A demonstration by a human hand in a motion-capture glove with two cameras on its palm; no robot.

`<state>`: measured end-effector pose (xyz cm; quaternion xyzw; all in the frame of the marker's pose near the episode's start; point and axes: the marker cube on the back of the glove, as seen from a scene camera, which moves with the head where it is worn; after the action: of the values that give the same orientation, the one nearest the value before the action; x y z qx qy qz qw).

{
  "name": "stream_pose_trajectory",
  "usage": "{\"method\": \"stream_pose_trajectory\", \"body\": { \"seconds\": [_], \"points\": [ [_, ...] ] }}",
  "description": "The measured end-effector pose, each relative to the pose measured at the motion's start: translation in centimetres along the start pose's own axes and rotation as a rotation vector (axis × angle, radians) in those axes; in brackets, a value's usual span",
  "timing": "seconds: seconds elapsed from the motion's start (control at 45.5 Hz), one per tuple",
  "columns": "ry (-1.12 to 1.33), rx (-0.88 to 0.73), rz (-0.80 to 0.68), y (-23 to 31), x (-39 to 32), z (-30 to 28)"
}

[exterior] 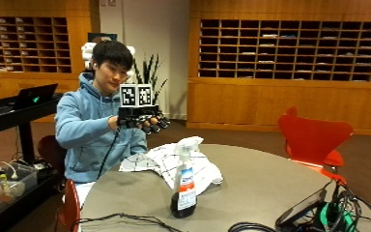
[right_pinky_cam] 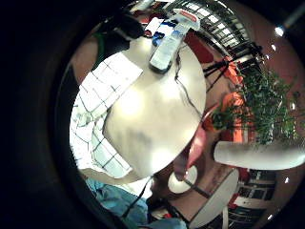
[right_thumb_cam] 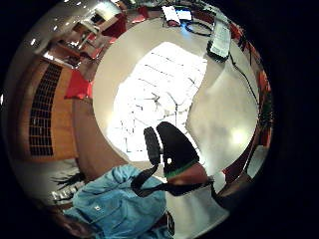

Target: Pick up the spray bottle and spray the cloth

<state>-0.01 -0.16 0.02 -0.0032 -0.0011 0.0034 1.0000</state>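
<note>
— So where was the spray bottle (exterior: 184,181)?
— Upright on the table (exterior: 263,183), just beside the cloth (exterior: 173,162).
— And the right hand (exterior: 142,121)?
— Raised above, fingers loosely curled, empty; probably readying to reach.

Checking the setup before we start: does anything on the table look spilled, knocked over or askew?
Nothing stands out. The spray bottle stands upright, the checked cloth lies rumpled behind it, and the gloved right hand is raised, holding nothing.

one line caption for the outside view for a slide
Gloved right hand raised above cloth; spray bottle stands untouched.
</note>
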Motion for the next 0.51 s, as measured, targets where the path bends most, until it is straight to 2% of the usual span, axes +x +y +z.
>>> {"method": "stream_pose_trajectory", "body": {
  "seconds": [0.132, 0.506],
  "points": [
    [-0.003, 0.004, 0.031, -0.6, 0.2, 0.1],
    [-0.172, 0.196, 0.13, -1.3, 2.8, -1.2]
  ]
}}
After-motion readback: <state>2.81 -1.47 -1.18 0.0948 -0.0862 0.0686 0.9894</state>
